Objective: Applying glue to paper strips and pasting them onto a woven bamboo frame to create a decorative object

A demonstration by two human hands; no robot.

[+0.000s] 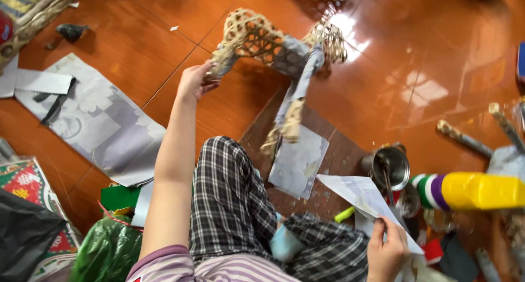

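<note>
Gripping a woven lattice frame point(257, 39), the left hand point(196, 81); right hand point(385, 252) pinching a creased grey paper sheet point(363, 200).

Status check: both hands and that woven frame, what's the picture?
Left hand grips woven frame. Right hand holds paper sheet. Metal pot beside it.

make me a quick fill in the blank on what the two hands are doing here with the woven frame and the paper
1. The left hand grips one leg of the woven ____ frame, partly covered in grey paper.
2. The right hand holds a sheet of ____.
3. The frame stands on a glossy ____ floor.
4. A metal ____ sits near the right hand.

Missing words: bamboo; paper; wooden; pot
</note>
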